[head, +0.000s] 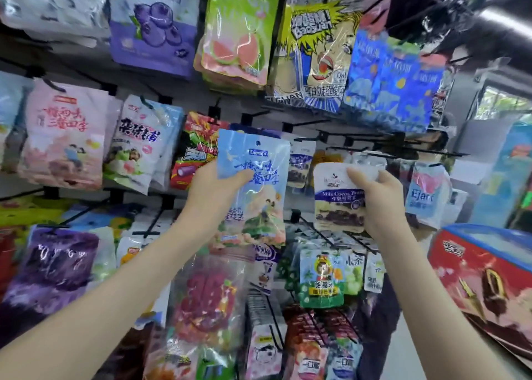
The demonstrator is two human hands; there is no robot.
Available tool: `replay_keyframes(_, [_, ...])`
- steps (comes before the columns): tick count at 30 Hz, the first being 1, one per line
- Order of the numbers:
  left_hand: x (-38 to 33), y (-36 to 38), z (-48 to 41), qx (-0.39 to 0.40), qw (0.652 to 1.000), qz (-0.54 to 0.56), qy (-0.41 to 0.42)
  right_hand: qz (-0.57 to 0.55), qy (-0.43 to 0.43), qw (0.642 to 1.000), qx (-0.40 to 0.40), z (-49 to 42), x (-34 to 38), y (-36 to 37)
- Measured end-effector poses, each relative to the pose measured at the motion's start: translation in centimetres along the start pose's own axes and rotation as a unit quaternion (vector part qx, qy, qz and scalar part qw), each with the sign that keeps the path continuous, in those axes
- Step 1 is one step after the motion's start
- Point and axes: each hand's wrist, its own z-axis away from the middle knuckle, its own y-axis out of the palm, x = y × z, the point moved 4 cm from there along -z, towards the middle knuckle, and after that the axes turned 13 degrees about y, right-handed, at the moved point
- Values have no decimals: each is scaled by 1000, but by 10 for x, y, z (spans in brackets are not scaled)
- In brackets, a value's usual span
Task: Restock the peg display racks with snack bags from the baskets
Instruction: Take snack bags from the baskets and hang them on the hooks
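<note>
The left forearm (115, 293) and right forearm (431, 293) reach up from the bottom edge toward a crowded peg rack (178, 94). The left hand (214, 188) grips a pale blue snack bag (254, 178) by its left edge, thumb across the front. The right hand (380, 204) pinches a white-and-purple Milk Cocoa bag (336, 204) near its top right corner. Both bags are held in front of the middle row, apparently not yet hooked, though their hang holes are hard to make out. Hanging looks to be the step in hand: each bag's top hole next needs lining up with a bare black peg (417, 151) behind, then sliding on. No basket shows.
</note>
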Motion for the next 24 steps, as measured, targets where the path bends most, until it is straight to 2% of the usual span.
replay_keyframes(3, [-2, 4, -3, -22, 1000, 8, 4, -49, 1, 998, 33, -19, 10, 22])
replay_keyframes(6, [-1, 3, -1, -11, 1000, 5, -11, -108, 8, 993, 50, -38, 19, 45])
replay_keyframes(9, [3, -6, -5, -19, 1000, -5, -17, -103, -5, 993, 53, -54, 21, 62])
replay_keyframes(16, [9, -24, -22, 30, 999, -24, -17, -128, 17, 991, 31, -72, 14, 72])
replay_keyframes(19, [13, -30, -27, 38, 999, -22, -23, -82, 24, 996, -8, -81, 10, 73])
replay_keyframes(24, [19, -34, -34, 61, 998, 14, -29, 80, -1, 993, -86, -96, 0, 89])
